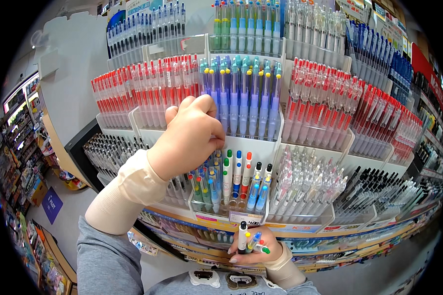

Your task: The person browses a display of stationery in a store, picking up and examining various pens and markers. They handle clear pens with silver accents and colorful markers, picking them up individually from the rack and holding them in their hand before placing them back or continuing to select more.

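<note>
My left hand (193, 129) reaches over the lower middle compartment (221, 215) of a clear plastic pen rack. Its thumb and fingers come together just above pens with blue and yellow parts; whether they pinch one is hidden. White-barrelled pens (237, 173) with green, blue, red and black tops stand beside it. More clear-barrelled pens with light blue caps (262, 193) share that compartment. Lower down, close to my body, my right hand (265, 241) is shut on several pens. One is a white pen with a black top (242, 236); the others show blue, yellow, red and green parts.
Behind my left hand stand lilac pens with teal tops (243, 107), flanked by red pens (162, 84) and clear-barrelled red pens (321, 99). Black pens (380, 188) fill compartments at the lower right. A price label (245, 217) edges the rack. Lower shelves (199, 239) hold more pens.
</note>
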`<act>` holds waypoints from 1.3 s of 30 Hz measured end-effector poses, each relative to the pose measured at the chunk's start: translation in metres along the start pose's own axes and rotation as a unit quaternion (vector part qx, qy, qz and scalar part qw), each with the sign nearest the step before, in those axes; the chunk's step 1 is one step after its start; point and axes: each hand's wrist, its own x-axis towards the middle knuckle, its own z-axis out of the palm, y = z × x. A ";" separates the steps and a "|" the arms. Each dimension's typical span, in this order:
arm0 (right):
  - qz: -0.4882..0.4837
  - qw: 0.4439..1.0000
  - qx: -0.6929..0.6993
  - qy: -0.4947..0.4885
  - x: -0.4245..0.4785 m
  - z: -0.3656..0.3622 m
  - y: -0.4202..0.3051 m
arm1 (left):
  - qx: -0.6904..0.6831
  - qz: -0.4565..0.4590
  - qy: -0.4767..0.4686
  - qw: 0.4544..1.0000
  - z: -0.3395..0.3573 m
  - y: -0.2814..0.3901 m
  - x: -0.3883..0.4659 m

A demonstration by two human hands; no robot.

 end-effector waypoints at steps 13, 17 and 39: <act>-0.007 1.000 -0.002 -0.003 0.000 0.000 0.003 | 0.043 0.002 0.007 0.999 0.002 0.006 -0.001; -0.010 1.000 0.004 -0.004 0.002 0.000 0.000 | 0.044 -0.001 0.001 0.999 -0.001 0.005 -0.002; -0.015 1.000 0.008 0.017 0.000 0.003 0.002 | -0.092 0.038 -0.192 0.976 -0.021 0.016 -0.001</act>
